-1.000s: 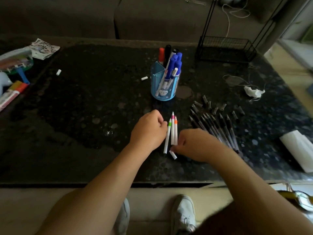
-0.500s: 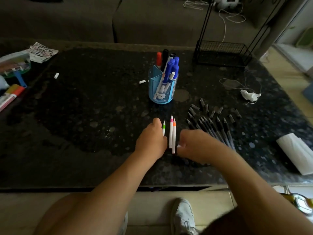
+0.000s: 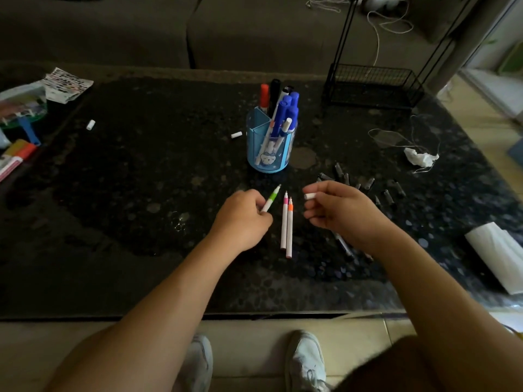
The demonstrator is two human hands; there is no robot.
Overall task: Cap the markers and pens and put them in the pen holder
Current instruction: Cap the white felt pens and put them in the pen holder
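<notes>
Our left hand (image 3: 240, 219) pinching the green pen (image 3: 271, 199), tip at one o'clock; right hand (image 3: 336, 210) gripping a white cap (image 3: 310, 196).

Dim room, light coming in from two o'clock. A dark speckled stone table (image 3: 141, 193) fills the middle. Behind it at twelve o'clock sits a grey sofa (image 3: 254, 29). A black wire rack (image 3: 373, 83) stands on the table's far corner at one o'clock. Pale tiled floor (image 3: 254, 335) lies at six o'clock.
</notes>
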